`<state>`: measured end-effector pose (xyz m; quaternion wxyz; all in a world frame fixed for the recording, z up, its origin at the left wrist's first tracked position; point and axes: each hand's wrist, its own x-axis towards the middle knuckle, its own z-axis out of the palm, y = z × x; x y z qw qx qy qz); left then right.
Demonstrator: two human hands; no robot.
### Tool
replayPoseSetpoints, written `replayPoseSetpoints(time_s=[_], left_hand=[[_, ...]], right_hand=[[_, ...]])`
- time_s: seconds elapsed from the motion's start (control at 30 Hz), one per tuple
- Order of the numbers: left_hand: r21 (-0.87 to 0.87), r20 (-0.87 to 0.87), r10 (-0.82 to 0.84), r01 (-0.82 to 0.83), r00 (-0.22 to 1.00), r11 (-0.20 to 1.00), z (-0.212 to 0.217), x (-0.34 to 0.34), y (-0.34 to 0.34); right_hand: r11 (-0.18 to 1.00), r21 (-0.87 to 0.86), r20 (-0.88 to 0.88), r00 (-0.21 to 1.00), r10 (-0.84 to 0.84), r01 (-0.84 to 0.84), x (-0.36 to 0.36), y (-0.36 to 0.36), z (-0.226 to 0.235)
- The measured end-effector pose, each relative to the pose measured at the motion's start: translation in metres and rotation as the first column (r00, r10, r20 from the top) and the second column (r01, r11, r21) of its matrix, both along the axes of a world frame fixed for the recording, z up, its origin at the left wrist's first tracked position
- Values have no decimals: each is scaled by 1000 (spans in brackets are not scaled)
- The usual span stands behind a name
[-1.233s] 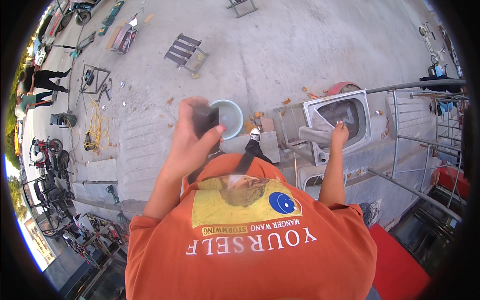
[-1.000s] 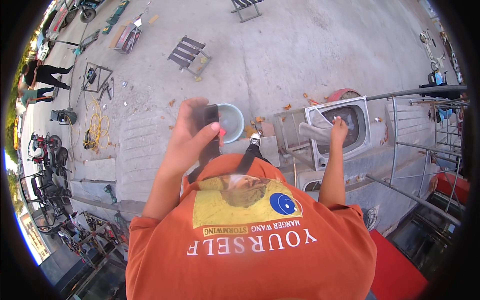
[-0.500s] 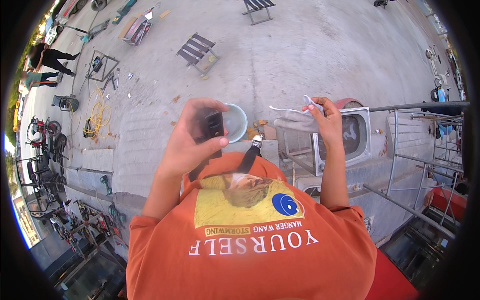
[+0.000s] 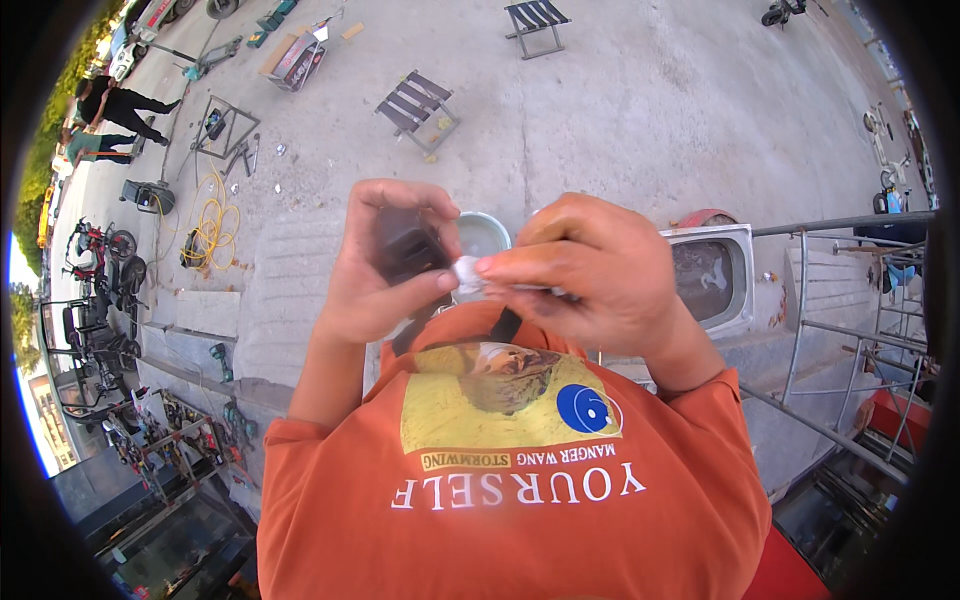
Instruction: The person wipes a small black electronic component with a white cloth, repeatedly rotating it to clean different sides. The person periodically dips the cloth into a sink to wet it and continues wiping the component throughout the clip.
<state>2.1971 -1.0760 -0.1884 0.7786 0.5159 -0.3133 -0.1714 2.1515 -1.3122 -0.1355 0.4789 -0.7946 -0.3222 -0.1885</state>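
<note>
My left hand (image 4: pixel 358 290) is curled around a smooth black box-shaped object (image 4: pixel 408 248), which is blurred, so its exact kind does not show. The fingers and thumb grip it at its edges. From the right, my right hand (image 4: pixel 615 275) pinches a white cloth (image 4: pixel 467 272) and presses it against the black object's right edge, close to my left thumb. Most of the cloth is hidden behind my right fingers. Below and beyond the hands, a pale round bucket (image 4: pixel 483 235) stands on the ground, partly covered by them.
A sink-like metal-framed basin (image 4: pixel 712 275) lies at the right, beside metal scaffold pipes (image 4: pixel 800 300). Two folding stools (image 4: pixel 415 105), a cardboard box (image 4: pixel 295 62) and a coiled yellow hose (image 4: pixel 215 230) sit farther off. Two people (image 4: pixel 120 105) stand at the far left, above parked motorbikes (image 4: pixel 105 260).
My right hand has swung left from beside the basin, bringing the cloth against the black object. The cloth hung loosely before and is now bunched up. My left hand keeps its grip.
</note>
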Motion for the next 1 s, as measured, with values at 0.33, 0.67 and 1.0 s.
replayPoseSetpoints(time_s=[0.33,0.67,1.0], left_hand=[[321,385,238,-371,892,872,25,-12,6],[243,112,145,-169,983,955,25,-21,9],[168,469,244,-357,849,919,16,-17,7]], right_hand=[[983,-163,91,993,-72,86,5,42,4],[992,-117,-40,998,40,-44,6,32,13],[946,-317,130,991,-24,64,-5,44,21]])
